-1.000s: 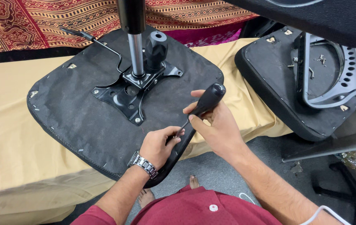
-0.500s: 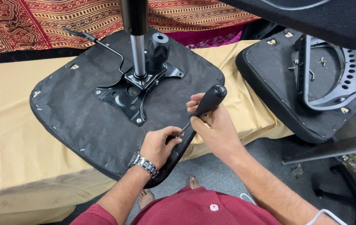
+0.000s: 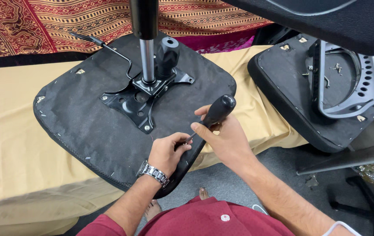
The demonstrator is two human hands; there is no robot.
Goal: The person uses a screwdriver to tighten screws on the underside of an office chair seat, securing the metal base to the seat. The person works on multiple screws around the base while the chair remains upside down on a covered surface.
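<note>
Two hands are kept clamped at the seat's [image 3: 108,126] 5 o'clock edge: right [image 3: 222,137] on the screwdriver [image 3: 215,114], left [image 3: 167,153] pinching its tip; only slight tilting since before.

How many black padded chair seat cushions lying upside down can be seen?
2. One black padded chair seat cushion lies on the tan bed, under both hands; the other rests at the right, carrying a grey curved bracket. More may be hidden outside the frame.
</note>
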